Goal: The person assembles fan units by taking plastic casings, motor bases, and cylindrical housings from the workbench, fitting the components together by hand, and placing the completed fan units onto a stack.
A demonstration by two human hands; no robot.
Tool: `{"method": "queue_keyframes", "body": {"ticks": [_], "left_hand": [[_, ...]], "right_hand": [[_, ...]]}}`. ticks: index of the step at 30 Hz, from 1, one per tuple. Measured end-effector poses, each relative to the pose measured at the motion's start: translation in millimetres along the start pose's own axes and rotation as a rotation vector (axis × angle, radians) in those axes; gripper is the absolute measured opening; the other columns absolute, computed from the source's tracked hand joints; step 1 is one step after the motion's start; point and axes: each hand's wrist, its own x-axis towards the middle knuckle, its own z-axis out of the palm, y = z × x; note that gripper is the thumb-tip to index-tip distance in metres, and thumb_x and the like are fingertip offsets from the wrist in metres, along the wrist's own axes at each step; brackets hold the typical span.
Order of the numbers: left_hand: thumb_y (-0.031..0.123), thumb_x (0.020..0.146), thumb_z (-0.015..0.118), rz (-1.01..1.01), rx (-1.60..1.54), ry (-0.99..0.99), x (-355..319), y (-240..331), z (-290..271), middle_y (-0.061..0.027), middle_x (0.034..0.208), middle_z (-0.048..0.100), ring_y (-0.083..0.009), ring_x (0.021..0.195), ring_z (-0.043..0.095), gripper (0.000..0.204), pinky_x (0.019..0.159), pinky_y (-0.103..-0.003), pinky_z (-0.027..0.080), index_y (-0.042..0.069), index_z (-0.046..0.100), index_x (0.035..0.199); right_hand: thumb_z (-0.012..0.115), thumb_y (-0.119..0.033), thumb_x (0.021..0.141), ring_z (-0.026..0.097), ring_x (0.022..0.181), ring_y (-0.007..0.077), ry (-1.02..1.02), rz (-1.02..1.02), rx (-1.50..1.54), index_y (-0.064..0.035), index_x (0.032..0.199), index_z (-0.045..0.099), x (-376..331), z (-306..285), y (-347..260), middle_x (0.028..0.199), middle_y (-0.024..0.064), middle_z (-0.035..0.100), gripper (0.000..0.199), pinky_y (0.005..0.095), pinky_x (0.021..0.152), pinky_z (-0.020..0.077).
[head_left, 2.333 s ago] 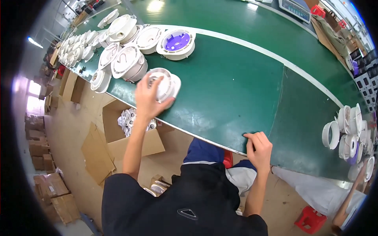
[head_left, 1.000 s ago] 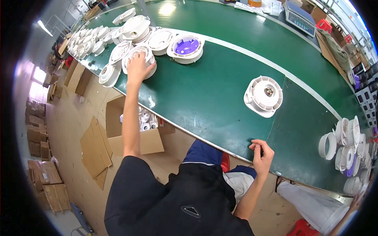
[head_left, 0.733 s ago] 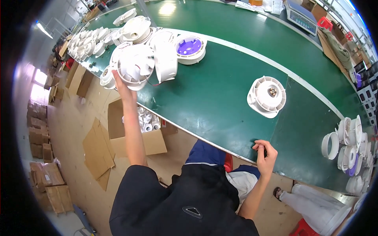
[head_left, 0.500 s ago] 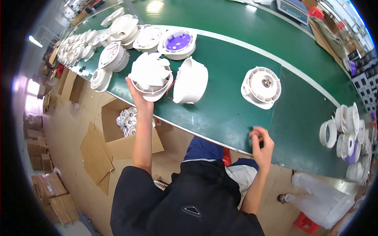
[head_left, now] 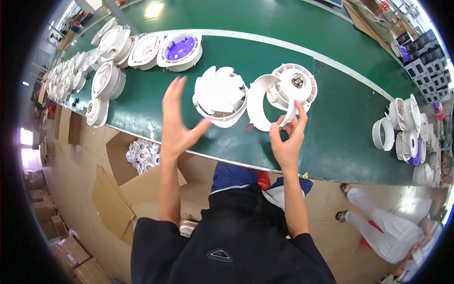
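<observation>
My left hand (head_left: 177, 123) is open over the bench's near edge, thumb and fingers spread, just left of a white fan unit (head_left: 219, 92). That unit rests on the green bench with its blades facing up. My right hand (head_left: 289, 139) pinches the near right rim of a white plastic ring (head_left: 257, 106), which is tilted, its round opening toward me. A bit of red wire (head_left: 248, 127) shows at the ring's lower left. Behind the ring, partly covered by it, sits a round white motor housing (head_left: 306, 87) with a metal centre.
White housings (head_left: 143, 51) line the left of the bench, one with a purple inside (head_left: 180, 48). More white rings (head_left: 383, 134) are piled at the right end. Below the bench, a cardboard box (head_left: 116, 158) holds white fan wheels. Someone in white trousers (head_left: 373, 227) is at the lower right.
My left hand has let go of the fan unit, which now sits further right. My right hand, empty before, has taken hold of the ring, now further right and overlapping the motor housing.
</observation>
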Motion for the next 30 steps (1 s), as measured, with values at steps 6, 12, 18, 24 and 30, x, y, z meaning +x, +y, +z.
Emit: {"method": "queue_keyframes", "body": {"ticks": [6, 12, 18, 24, 30], "left_hand": [[0.048, 0.067, 0.077, 0.221, 0.294, -0.367, 74, 12, 41, -0.0261, 0.138, 0.040, -0.0437, 0.118, 0.047, 0.087, 0.097, -0.047, 0.044, 0.017, 0.043, 0.141], [0.038, 0.064, 0.082, 0.173, -0.161, -0.013, 99, 6, 41, -0.0191, 0.115, 0.053, -0.0314, 0.111, 0.053, 0.083, 0.093, -0.038, 0.045, 0.002, 0.050, 0.131], [0.047, 0.058, 0.084, 0.080, -0.055, -0.077, 105, 3, 17, -0.0216, 0.117, 0.051, -0.0348, 0.108, 0.054, 0.090, 0.093, -0.041, 0.045, 0.004, 0.053, 0.131], [0.044, 0.056, 0.086, 0.062, -0.035, 0.069, 85, -14, 24, -0.0218, 0.120, 0.049, -0.0353, 0.113, 0.052, 0.088, 0.095, -0.041, 0.044, 0.006, 0.056, 0.129], [0.042, 0.069, 0.082, -0.101, -0.489, 0.080, 116, -6, 30, -0.0107, 0.103, 0.058, -0.0229, 0.098, 0.058, 0.072, 0.086, -0.035, 0.048, 0.004, 0.058, 0.125]], "right_hand": [[0.059, 0.003, 0.083, 0.053, 0.073, 0.0089, 0.107, 0.093, 0.103, -0.0045, 0.143, 0.026, -7, -5, 17, 0.078, 0.0031, 0.054, 0.068, 0.0235, 0.069, 0.0452], [0.057, 0.005, 0.084, 0.053, 0.075, 0.0088, 0.177, 0.123, 0.088, -0.0029, 0.142, 0.024, -9, -6, 21, 0.081, 0.0025, 0.054, 0.067, 0.0234, 0.071, 0.0456], [0.061, 0.003, 0.081, 0.053, 0.070, 0.0092, 0.167, 0.090, 0.028, -0.0044, 0.142, 0.027, -7, -9, 19, 0.077, 0.0036, 0.055, 0.069, 0.0246, 0.066, 0.0452], [0.061, 0.003, 0.081, 0.053, 0.074, 0.0099, 0.118, 0.155, 0.069, -0.0040, 0.143, 0.026, -5, -5, 15, 0.078, 0.0029, 0.055, 0.071, 0.0254, 0.070, 0.0453], [0.054, 0.008, 0.082, 0.054, 0.081, 0.0112, 0.139, 0.174, 0.186, -0.0045, 0.145, 0.018, -11, -24, 23, 0.088, 0.0061, 0.057, 0.074, 0.0261, 0.075, 0.0468]]}}
